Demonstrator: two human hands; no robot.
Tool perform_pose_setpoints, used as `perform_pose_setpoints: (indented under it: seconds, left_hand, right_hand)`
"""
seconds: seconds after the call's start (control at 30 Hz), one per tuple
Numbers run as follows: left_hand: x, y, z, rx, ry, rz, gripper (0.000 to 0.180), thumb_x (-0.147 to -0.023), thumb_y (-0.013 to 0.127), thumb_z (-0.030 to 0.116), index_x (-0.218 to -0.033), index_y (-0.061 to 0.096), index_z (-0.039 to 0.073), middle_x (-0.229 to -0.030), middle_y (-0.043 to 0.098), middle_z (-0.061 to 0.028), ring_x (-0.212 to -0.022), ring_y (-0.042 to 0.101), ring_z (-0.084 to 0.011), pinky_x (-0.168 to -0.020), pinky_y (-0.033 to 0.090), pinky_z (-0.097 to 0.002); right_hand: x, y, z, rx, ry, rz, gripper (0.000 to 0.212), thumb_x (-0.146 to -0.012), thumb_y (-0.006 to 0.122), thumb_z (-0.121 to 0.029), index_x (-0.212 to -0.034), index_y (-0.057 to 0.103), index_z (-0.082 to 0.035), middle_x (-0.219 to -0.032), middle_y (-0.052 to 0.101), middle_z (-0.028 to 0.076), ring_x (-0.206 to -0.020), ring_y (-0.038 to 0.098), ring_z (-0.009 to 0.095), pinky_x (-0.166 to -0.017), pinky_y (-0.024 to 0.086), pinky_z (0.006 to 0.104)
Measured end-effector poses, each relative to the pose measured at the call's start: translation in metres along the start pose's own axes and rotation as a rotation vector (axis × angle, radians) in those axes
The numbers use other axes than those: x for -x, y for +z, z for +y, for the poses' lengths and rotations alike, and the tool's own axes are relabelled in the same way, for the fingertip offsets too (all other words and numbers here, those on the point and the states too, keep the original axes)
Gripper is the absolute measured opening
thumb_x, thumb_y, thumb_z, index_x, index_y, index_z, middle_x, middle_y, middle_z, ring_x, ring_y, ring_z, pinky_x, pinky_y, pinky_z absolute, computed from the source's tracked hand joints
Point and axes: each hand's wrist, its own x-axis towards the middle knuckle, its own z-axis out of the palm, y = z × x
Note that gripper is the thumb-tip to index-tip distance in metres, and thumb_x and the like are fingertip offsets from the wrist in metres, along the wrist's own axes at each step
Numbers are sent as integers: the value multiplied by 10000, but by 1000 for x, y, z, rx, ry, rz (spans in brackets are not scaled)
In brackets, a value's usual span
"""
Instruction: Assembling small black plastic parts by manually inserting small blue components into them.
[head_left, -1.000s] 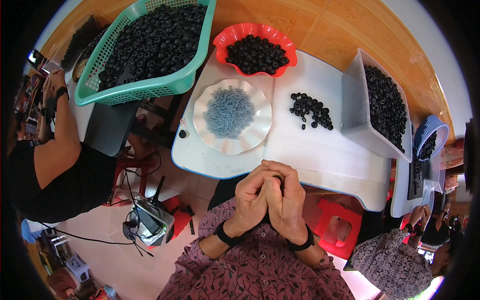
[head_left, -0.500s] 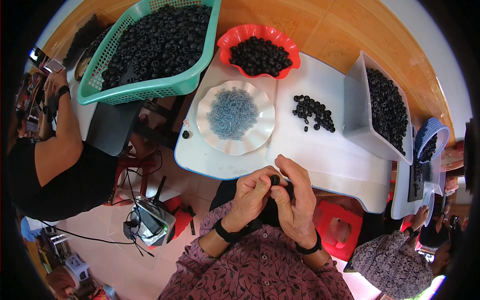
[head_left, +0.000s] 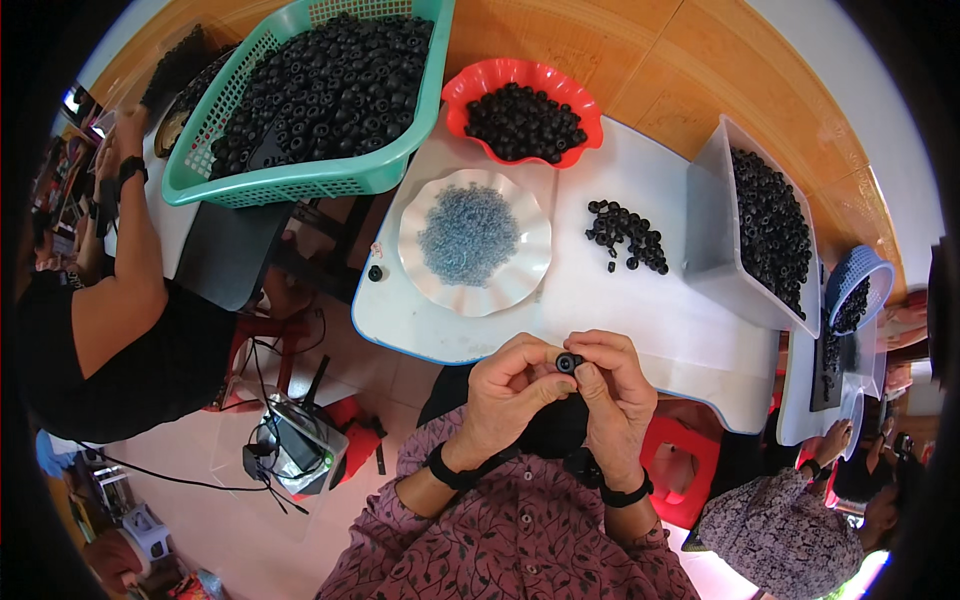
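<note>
Between the fingertips of both hands is a small round black part (head_left: 568, 363) with a hole in its middle, held over my lap just off the table's front edge. My left hand (head_left: 517, 388) pinches it from the left with thumb and forefinger. From the other side, my right hand (head_left: 618, 398) grips it with thumb and fingers. Whether a second tiny piece is in the fingers cannot be made out. Ahead on the white table (head_left: 640, 315) stands a scalloped white plate (head_left: 415, 275) of small pale-blue translucent pieces (head_left: 468, 235). Right of it lies a loose pile of black parts (head_left: 628, 237).
A red wavy bowl (head_left: 590, 130), a green basket (head_left: 375, 178) and a clear bin (head_left: 705, 220) hold black parts. One black part (head_left: 375, 273) sits at the table's left edge. A red stool (head_left: 685, 465) is beneath. People work at left (head_left: 130, 330) and right (head_left: 790, 530).
Both hands have turned the black part so its hole faces up more plainly. It has shifted slightly right, and my right fingers have folded in around it. The person at left has moved an arm.
</note>
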Motion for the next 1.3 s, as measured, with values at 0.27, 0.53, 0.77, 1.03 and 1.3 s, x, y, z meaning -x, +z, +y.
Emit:
perform_pose_setpoints:
  seconds: [0.27, 0.53, 0.77, 1.03, 1.3]
  left_hand:
    - [-2, -1, 1, -27, 3, -26, 191, -847, 651, -55, -1032, 611, -75, -935, 553, -60, -775, 592, -101, -686, 494, -204]
    - [-18, -20, -17, -317, 13, 28, 136, -882, 610, -30, -1013, 644, -48, -956, 555, -49, -815, 593, -98, -694, 531, -214]
    - [-23, -31, -29, -649, 153, 5, 124, -864, 658, 21, -977, 665, -30, -868, 589, -51, -691, 607, -91, -592, 482, -199]
    - [-30, -30, -30, -439, 90, 83, 87, -866, 647, 12, -947, 665, -16, -858, 612, -82, -686, 655, -131, -610, 536, -217]
    - [-29, -33, -25, -500, 60, 33, 103, -876, 615, -31, -968, 660, -47, -934, 596, -78, -772, 640, -124, -689, 577, -233]
  right_hand:
    - [-1, 0, -6, 56, -8, 15, 150, -904, 590, -2, -1048, 630, 5, -1118, 556, 113, -983, 564, 151, -844, 468, 258]
    - [-43, -14, -15, 308, 71, -41, 123, -919, 552, 5, -1022, 608, 41, -957, 623, 95, -818, 646, 134, -704, 516, 234]
    - [-165, 6, -20, 283, -23, -11, 203, -914, 568, -65, -1057, 616, 71, -852, 679, 134, -711, 680, 163, -633, 538, 265]
    - [-193, -15, -9, 218, -27, 26, 247, -896, 582, -64, -1076, 611, 102, -874, 679, 145, -754, 689, 183, -648, 547, 270]
    - [-138, -94, 25, 485, 146, 168, 209, -888, 580, -93, -993, 660, 68, -837, 679, 121, -696, 668, 148, -611, 513, 237]
